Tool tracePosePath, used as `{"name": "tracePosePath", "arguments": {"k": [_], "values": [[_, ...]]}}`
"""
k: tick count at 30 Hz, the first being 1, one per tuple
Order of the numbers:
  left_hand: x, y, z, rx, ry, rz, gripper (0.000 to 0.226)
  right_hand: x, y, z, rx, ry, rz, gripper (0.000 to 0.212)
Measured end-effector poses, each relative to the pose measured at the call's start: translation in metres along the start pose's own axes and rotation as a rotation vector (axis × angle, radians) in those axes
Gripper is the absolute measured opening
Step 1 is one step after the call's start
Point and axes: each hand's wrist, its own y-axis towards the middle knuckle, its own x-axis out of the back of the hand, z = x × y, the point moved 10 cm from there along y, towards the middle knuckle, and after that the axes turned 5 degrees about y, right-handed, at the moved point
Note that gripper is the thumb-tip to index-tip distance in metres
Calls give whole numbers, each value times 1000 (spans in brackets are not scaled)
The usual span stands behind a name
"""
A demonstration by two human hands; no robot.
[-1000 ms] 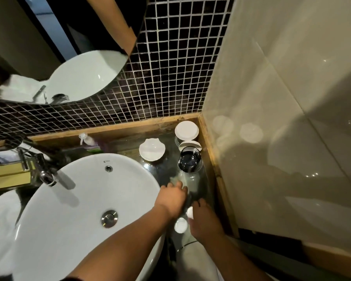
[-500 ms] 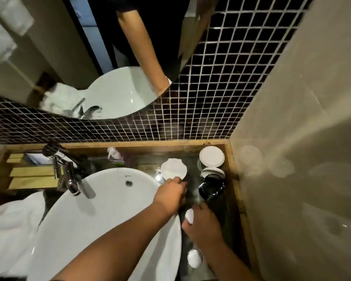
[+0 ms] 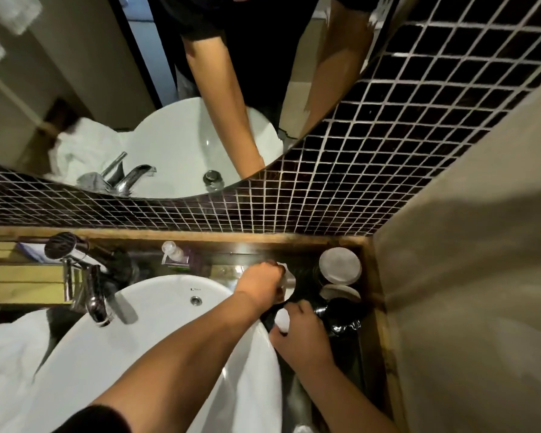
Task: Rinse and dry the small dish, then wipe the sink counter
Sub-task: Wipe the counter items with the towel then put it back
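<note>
The small white shell-shaped dish [image 3: 288, 279] sits on the dark sink counter [image 3: 306, 270] behind the basin. Most of it is hidden under my left hand [image 3: 260, 284]. The fingers of that hand are curled over the dish and grip it, and only its right edge shows. My right hand [image 3: 302, 335] hovers just in front of it, over the counter. It is closed around a small white object [image 3: 282, 320] whose kind I cannot make out.
A white basin [image 3: 169, 345] fills the lower left, with a chrome faucet [image 3: 88, 295] and a white towel [image 3: 7, 364] beside it. A pump bottle [image 3: 173, 254], two white-lidded cups [image 3: 340, 265] and a black glass [image 3: 338, 315] crowd the corner. A wall [image 3: 466, 276] closes the right side.
My left hand reached farther back and closed over the dish. My right hand followed with the white object. The view tilted up, so more of the mirror shows.
</note>
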Motion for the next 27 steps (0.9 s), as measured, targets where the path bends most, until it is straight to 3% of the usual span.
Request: {"name": "tracePosePath", "arguments": {"k": [11, 16, 20, 27], "values": [[-1, -7, 17, -50, -13, -130, 26, 12, 22, 21, -23, 116, -67, 28], [9, -16, 35, -28, 31, -191, 29, 20, 44, 36, 24, 32, -66, 35], [6, -23, 45, 10, -41, -184, 35, 24, 59, 47, 85, -32, -84, 24], [-5, -28, 52, 100, -172, -187, 37, 14, 66, 48, 69, -13, -43, 33]]}}
